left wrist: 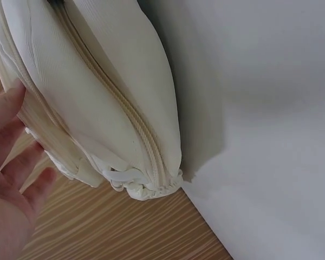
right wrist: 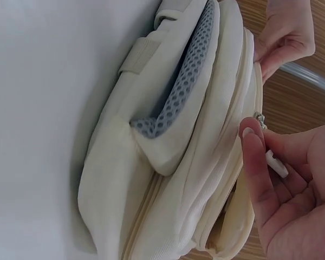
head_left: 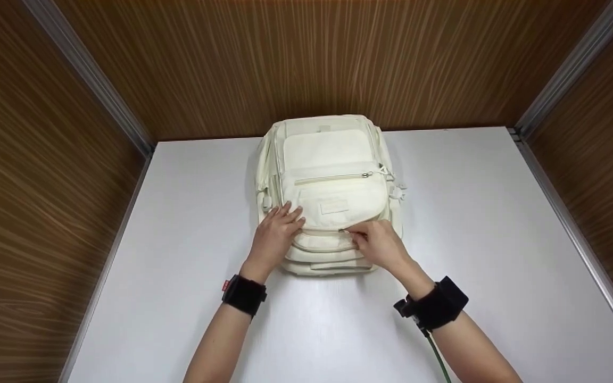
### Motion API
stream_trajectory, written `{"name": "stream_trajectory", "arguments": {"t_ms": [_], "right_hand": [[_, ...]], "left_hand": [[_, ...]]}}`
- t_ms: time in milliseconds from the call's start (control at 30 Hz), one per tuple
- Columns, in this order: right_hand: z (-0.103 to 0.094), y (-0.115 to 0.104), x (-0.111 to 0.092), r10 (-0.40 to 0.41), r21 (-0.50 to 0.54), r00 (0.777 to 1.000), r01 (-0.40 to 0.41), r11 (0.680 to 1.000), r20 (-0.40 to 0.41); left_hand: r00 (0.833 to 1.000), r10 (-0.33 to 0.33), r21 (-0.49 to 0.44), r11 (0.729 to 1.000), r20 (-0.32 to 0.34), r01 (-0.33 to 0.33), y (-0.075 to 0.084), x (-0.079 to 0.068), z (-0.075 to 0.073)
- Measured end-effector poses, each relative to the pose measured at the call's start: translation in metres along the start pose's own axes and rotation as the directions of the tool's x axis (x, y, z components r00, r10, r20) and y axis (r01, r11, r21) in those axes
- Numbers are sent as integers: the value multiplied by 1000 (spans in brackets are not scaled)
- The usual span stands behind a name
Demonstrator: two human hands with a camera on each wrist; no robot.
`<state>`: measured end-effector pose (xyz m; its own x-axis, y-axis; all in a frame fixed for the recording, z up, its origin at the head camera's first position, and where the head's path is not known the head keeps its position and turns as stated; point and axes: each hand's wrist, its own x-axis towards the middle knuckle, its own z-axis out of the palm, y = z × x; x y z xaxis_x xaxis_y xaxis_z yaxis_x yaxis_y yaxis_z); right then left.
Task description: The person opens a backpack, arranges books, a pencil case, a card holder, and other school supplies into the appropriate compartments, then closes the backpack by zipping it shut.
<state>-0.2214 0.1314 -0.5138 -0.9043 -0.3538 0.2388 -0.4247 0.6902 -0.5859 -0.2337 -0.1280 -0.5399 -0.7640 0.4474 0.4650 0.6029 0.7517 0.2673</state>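
A cream backpack [head_left: 333, 197] lies on the white table with its front facing up. My right hand [head_left: 381, 242] pinches a zipper pull at the lower front pocket. In the right wrist view the metal zipper slider [right wrist: 260, 118] sits by the fingertips of the right hand [right wrist: 298, 189], and the pull's white end [right wrist: 276, 164] shows below the fingers. On the pocket's left side rests my left hand [head_left: 277, 234], fingers spread and fairly straight. The left wrist view has the left hand [left wrist: 11, 179] with its thumb touching the bag's edge.
A second zipper [head_left: 333, 179] crosses the upper front pocket. White buckles [head_left: 398, 191] hang at the bag's right side. Wood-patterned panels [head_left: 306, 64] stand behind and on both sides of the table [head_left: 195, 223]. A green cable [head_left: 438, 354] trails from the right wrist band.
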Motion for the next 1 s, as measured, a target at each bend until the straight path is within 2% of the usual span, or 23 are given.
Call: {"name": "stream_trajectory", "arguments": {"t_ms": [167,300,533,1000], "right_hand": [[-3,0,0,58,15,998,-58,998,18],[2,-4,2,109,17,993,-110,994,35],[4,0,2,22,-37,999,-24,999,-47],[-10,20,-8,36,-2,989,-37,999,-143]], "left_hand": [[1000,15,-23,1000,19,-14,6,4,3],[998,44,9,999,50,-44,14,13,11],[995,92,144,985,49,-98,25,26,22],[996,67,119,990,53,-73,26,26,21]]}}
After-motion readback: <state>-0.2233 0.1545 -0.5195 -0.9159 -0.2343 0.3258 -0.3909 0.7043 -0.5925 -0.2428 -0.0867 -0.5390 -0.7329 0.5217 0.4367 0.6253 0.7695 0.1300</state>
